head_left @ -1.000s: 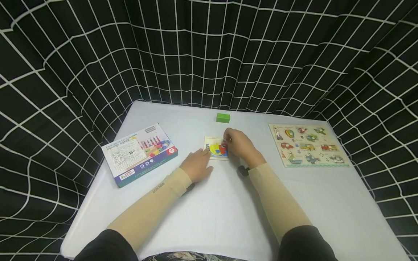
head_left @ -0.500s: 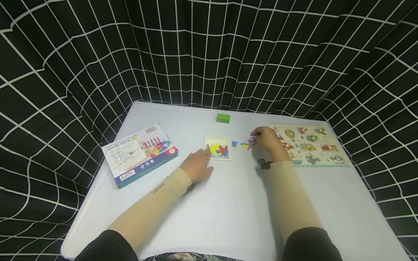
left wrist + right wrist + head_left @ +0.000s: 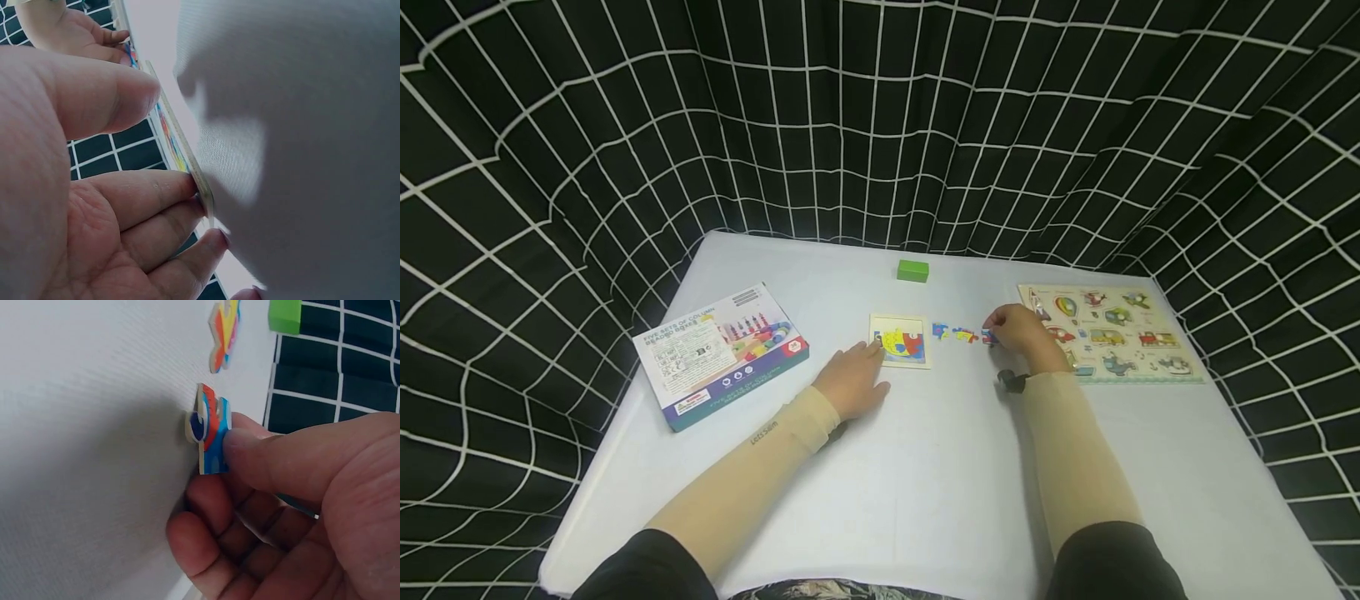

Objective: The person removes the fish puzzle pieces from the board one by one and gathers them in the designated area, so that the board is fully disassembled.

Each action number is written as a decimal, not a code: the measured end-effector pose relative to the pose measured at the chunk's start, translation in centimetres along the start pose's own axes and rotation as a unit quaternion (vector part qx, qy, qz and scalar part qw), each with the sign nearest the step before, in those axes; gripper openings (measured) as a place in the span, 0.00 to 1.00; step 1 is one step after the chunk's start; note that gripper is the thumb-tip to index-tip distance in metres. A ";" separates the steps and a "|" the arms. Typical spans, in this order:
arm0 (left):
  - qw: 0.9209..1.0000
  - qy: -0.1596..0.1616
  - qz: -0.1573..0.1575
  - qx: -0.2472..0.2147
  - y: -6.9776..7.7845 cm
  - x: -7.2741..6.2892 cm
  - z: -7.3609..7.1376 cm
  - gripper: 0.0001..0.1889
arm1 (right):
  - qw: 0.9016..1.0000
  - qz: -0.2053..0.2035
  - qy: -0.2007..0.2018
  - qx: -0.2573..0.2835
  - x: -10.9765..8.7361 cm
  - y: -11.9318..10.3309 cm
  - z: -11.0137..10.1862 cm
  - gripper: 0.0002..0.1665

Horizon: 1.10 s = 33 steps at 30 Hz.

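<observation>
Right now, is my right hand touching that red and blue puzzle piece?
Touching: the right wrist view shows the right hand with its thumb pressed against the puzzle piece.

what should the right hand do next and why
Probably let go of the piece: the right hand pinches it at or just above the table, roughly in line with two loose pieces lying beside the puzzle.

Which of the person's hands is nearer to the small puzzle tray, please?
Left. The left hand touches the small puzzle tray at its left edge; the right hand is apart from it, off to its right, pinching a loose piece.
</observation>
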<state>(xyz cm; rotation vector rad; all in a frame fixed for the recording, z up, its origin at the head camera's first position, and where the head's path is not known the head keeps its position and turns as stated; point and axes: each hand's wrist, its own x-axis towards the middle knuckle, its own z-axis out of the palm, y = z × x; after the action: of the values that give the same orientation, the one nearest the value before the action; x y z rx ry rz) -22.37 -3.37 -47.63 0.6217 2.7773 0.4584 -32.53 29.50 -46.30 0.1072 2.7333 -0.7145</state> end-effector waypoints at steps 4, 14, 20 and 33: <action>1.000 0.003 -0.002 0.001 -0.1 0.0 0.1 0.36 | 1.000 0.000 0.008 0.001 0.0 0.0 0.5 0.09; 1.000 0.001 0.000 -0.002 -0.4 -0.1 0.3 0.36 | 0.998 -0.021 0.055 0.001 -0.1 -0.8 1.8 0.12; 1.000 -0.004 -0.001 -0.012 -0.4 -0.9 0.3 0.36 | 0.990 -0.112 0.083 -0.012 -1.2 -6.1 3.1 0.17; 0.999 0.018 0.049 0.012 -0.3 -1.4 -0.1 0.33 | 0.973 -0.208 -0.059 -0.087 -1.4 -14.5 8.4 0.25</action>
<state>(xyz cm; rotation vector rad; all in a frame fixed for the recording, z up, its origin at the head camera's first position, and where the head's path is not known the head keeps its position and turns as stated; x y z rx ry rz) -21.24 -4.26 -47.40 0.7657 2.7995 0.4614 -31.06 12.80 -46.05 -0.5433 2.7104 -0.5551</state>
